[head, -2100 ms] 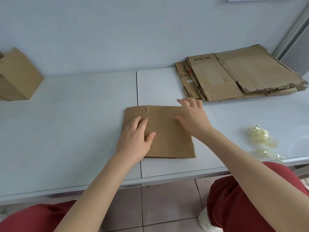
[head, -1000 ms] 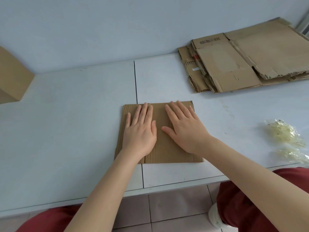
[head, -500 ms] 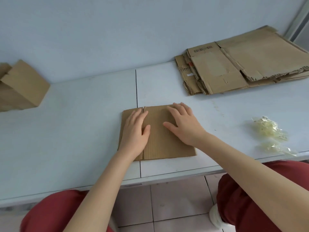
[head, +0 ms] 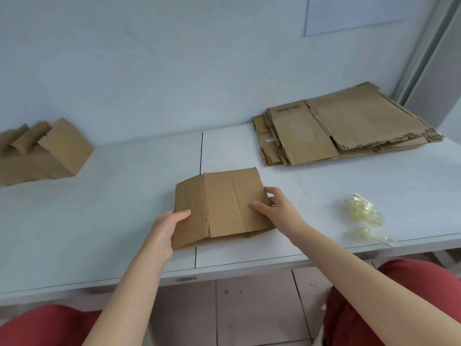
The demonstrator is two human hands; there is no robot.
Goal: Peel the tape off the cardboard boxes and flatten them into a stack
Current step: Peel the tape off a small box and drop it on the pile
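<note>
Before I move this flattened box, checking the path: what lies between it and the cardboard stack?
Head view: only bare table between flattened box and stack; the peeled tape lies off to the right.

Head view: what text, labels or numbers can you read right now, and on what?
No text is legible.
Barcode print on the flattened stack: too blurred to read.
Marks on the wall paper: cut off by the frame edge.
Sticker on the table front edge: too small to read.
</note>
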